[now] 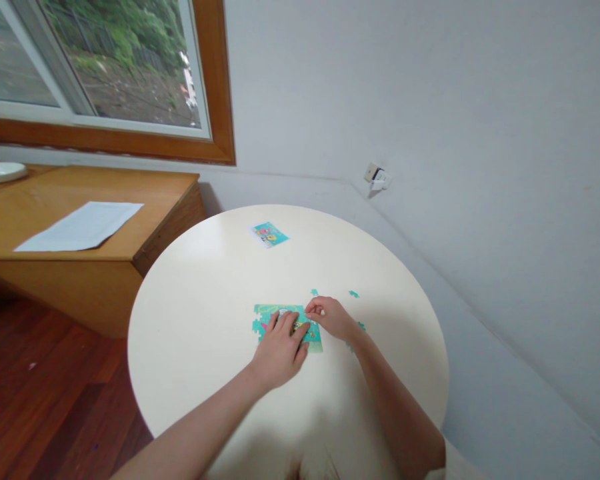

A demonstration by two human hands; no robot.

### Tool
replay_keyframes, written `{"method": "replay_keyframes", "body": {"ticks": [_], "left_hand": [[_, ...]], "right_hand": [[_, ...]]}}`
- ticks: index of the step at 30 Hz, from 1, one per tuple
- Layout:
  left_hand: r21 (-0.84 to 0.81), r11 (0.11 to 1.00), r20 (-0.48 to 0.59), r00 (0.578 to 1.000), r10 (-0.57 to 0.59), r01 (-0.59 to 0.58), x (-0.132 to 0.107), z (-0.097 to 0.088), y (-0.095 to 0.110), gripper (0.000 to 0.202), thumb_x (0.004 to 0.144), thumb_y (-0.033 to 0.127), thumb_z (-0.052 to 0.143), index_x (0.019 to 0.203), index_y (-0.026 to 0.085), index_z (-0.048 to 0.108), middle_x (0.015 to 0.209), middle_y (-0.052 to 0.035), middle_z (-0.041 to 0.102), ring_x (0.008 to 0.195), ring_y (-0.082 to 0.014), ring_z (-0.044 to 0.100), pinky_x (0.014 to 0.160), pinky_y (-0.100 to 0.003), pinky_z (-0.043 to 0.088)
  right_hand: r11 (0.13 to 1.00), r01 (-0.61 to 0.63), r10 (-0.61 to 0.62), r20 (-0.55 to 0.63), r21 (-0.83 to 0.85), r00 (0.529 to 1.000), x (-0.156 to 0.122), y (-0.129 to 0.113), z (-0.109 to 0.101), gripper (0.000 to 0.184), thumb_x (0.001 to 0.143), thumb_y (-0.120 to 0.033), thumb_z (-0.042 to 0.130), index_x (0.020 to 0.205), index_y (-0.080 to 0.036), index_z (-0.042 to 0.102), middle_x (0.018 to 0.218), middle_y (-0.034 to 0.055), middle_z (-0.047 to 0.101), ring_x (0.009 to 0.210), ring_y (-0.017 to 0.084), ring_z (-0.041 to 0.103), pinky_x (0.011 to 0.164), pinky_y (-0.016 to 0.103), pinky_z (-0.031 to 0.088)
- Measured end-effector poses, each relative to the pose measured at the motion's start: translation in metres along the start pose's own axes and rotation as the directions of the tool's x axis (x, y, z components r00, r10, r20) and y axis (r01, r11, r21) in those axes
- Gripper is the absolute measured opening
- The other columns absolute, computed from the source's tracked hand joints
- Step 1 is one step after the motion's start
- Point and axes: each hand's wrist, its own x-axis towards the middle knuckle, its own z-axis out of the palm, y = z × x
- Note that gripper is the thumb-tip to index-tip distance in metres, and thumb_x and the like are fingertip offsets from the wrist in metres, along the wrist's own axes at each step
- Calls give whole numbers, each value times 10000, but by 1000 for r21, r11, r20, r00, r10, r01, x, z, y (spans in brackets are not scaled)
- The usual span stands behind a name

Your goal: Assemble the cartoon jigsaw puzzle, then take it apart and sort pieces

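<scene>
A partly joined teal jigsaw puzzle [267, 314] lies on the round cream table [200, 313]. My left hand [280, 347] rests flat on top of it, fingers stretched out and pressing down. My right hand [330, 315] is at the puzzle's upper right edge, fingers pinched together on a small piece that I cannot make out clearly. Loose teal pieces lie nearby: one [314, 292] just above my right hand, one [353, 294] farther right, and another [362, 326] beside my right wrist.
A small teal picture card [269, 234] lies at the table's far side. A wooden desk [95, 267] with a white sheet of paper [83, 225] and a white dish [0, 172] stands at left under a window. Grey walls close the right side, with a socket [377, 177].
</scene>
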Motion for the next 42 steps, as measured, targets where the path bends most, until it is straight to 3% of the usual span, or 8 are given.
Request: {"method": "replay_keyframes", "body": {"ticks": [9, 14, 19, 25, 33, 35, 39, 42], "left_hand": [[22, 1000, 12, 1000, -21, 21, 3, 0, 1, 389, 891, 288, 456, 1246, 141, 515, 1243, -146, 525, 1192, -289, 453, 1063, -509, 288], [27, 999, -7, 1000, -23, 23, 2, 2, 0, 377, 894, 294, 437, 1238, 166, 523, 1242, -135, 531, 1188, -278, 457, 1058, -504, 297], [48, 998, -24, 999, -34, 35, 1, 4, 0, 381, 891, 294, 427, 1233, 160, 529, 1238, -137, 540, 1190, -280, 458, 1057, -502, 293], [71, 997, -56, 998, -34, 38, 0, 5, -1, 363, 890, 288, 421, 1208, 159, 541, 1230, -139, 554, 1180, -282, 472, 1052, -502, 294], [81, 996, -29, 999, -44, 46, 1, 3, -1, 383, 884, 277, 451, 1238, 155, 530, 1235, -136, 550, 1184, -283, 468, 1048, -498, 301], [84, 995, -25, 999, -43, 44, 1, 3, -1, 376, 883, 280, 458, 1231, 160, 536, 1238, -135, 548, 1186, -286, 467, 1046, -498, 304], [62, 997, -24, 999, -47, 48, 1, 3, -2, 354, 876, 271, 481, 1205, 163, 554, 1235, -138, 548, 1189, -289, 467, 1048, -501, 304], [53, 997, -15, 999, -48, 49, 1, 3, -2, 356, 877, 269, 479, 1207, 159, 554, 1239, -141, 543, 1195, -290, 461, 1053, -504, 296]], "right_hand": [[999, 35, -37, -86, -25, 996, -1, -6, 0, 84, 655, -130, 592, 692, -196, 556, 606, -54, 524, 591, 110, 506, 589, 221, 415], [998, 35, -22, -261, 45, 965, -4, -2, -32, 93, 704, -290, 563, 699, -197, 560, 604, -31, 553, 566, 120, 512, 561, 234, 415], [999, -40, 36, -347, -6, 937, -12, 28, -59, 143, 677, -340, 574, 695, -200, 600, 600, -7, 603, 569, 138, 544, 563, 252, 424], [990, -115, 144, -611, 86, 779, -14, 67, -49, 242, 643, -438, 570, 672, -198, 576, 569, 11, 599, 532, 156, 550, 548, 282, 452], [981, -177, 170, -784, 78, 597, -17, 83, -50, 304, 740, -409, 460, 862, -164, 590, 680, 43, 600, 617, 180, 560, 610, 307, 467], [980, -201, 135, -788, 15, 601, -16, 87, -50, 300, 719, -379, 502, 884, -158, 621, 749, 60, 613, 672, 190, 557, 692, 339, 472], [935, -254, 7, -704, -247, 711, -11, 96, -46, 264, 703, -311, 554, 881, -153, 668, 894, 111, 631, 859, 237, 555, 877, 406, 424], [921, -267, 9, -670, -284, 742, -9, 100, -45, 211, 725, -290, 550, 829, -152, 672, 901, 121, 633, 923, 254, 546, 912, 413, 401]]}}
